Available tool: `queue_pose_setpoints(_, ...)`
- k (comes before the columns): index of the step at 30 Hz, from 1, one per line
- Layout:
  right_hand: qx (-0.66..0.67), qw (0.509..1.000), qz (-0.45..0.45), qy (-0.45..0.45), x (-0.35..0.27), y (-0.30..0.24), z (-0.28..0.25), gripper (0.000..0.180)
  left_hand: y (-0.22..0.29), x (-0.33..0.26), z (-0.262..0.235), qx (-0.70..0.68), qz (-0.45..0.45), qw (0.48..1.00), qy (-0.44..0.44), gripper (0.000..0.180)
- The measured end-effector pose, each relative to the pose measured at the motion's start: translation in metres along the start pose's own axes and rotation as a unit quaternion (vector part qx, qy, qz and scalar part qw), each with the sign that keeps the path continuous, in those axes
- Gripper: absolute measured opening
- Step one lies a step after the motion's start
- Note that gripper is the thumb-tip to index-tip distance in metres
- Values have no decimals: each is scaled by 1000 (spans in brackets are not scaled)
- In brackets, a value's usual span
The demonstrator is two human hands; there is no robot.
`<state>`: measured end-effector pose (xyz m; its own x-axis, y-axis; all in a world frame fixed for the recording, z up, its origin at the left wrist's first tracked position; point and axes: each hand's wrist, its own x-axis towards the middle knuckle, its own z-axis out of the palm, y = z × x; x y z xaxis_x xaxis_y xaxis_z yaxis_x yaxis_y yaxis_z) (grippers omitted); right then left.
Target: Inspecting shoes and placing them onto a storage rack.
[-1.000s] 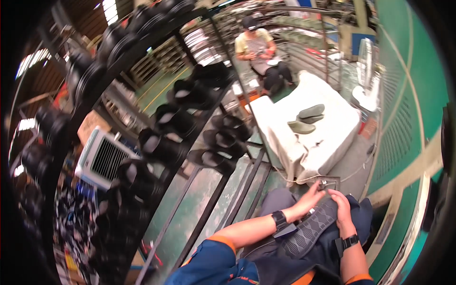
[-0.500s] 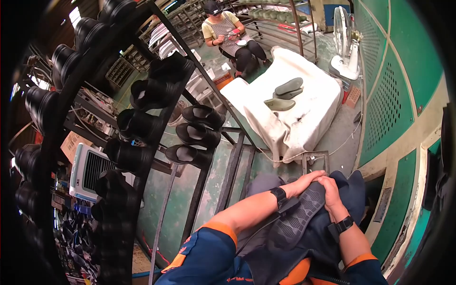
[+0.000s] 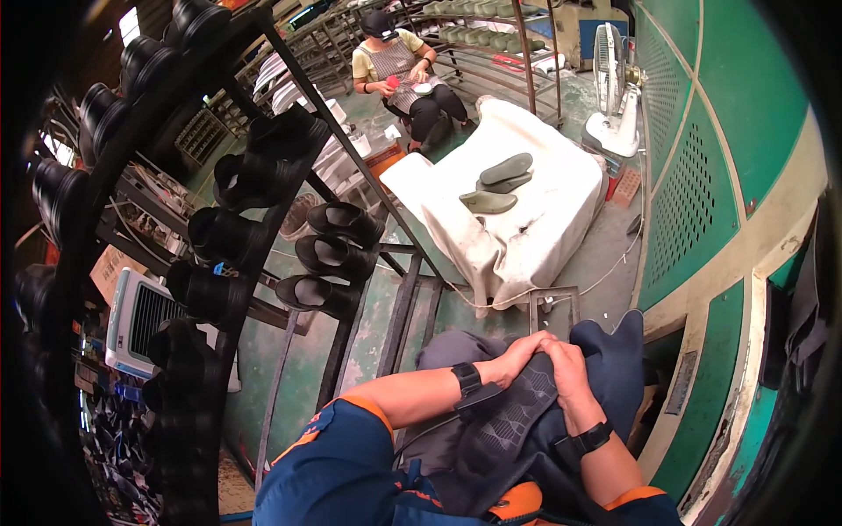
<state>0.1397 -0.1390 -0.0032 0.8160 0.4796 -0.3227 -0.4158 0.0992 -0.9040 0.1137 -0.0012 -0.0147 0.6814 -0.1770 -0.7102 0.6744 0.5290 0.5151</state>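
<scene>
A dark shoe (image 3: pixel 516 410) lies over my lap with its black, geometric-treaded sole facing up. My left hand (image 3: pixel 523 355) closes over its far end, fingers bent. Against it, my right hand (image 3: pixel 568 370) grips the same end from the right side, its fingers curled round the edge. The two hands touch at the fingertips. What lies under the fingers, and the shoe's upper, are hidden. Dark cloth (image 3: pixel 611 355) covers my legs beside the shoe.
Ahead, a white cloth-covered table (image 3: pixel 561 206) bears a green shoe last (image 3: pixel 488 202) and dark grey sole-shaped pieces (image 3: pixel 506 168). Black shoes (image 3: pixel 320 294) fill a rack at left. A fan (image 3: pixel 612 92) stands by green panels. A seated person (image 3: pixel 399 70) works beyond.
The whole view has shifted, so the surroundings sit further left. Both hands keep hold of the shoe, and less of its sole shows. The seated person's hands have moved apart.
</scene>
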Motion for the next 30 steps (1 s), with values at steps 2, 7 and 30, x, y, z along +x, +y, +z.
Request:
queue_pose_setpoints(2,-10,1000,4,8,-2,-1,1,27,-1,-3,0,-12,3,1000,-8,31)
queue_pose_setpoints(7,-58,998,-9,20,-5,-4,8,26,-2,-13,2,3,39,999,18,35)
queue_pose_setpoints(30,-102,994,-33,-10,-32,-30,16,23,-4,-31,9,40,116,992,-33,40)
